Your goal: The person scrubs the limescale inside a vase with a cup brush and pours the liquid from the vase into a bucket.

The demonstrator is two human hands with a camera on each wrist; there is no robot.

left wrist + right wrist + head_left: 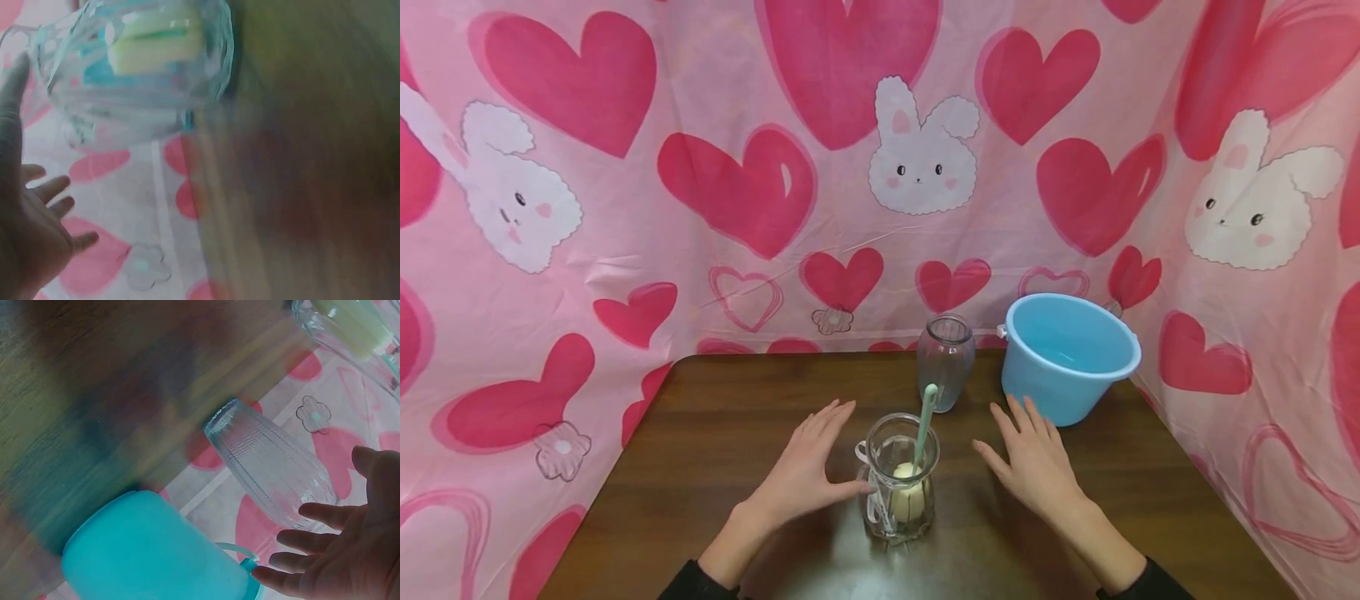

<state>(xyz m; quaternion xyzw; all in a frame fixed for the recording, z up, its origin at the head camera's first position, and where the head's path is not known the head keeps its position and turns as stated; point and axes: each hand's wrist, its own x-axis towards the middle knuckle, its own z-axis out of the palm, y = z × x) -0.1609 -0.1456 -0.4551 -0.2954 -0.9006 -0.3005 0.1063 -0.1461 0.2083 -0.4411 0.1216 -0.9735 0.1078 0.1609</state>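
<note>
A clear glass pitcher (900,479) stands near the front of the dark wooden table (730,408). Inside it leans a brush with a mint-green handle (925,421) and a pale yellow sponge head (908,496). My left hand (805,471) lies flat just left of the pitcher, thumb near its handle. My right hand (1033,462) rests open to the right, fingers spread, apart from the glass. In the left wrist view the pitcher (134,69) and sponge (156,40) show close above my left hand (31,219). The right wrist view shows my right hand (337,550), its fingers straight.
A ribbed glass vase (945,360) (269,465) stands behind the pitcher. A light blue bucket (1063,354) (150,550) sits at the back right of the table. A pink cloth with hearts and bunnies (917,158) hangs behind and at both sides.
</note>
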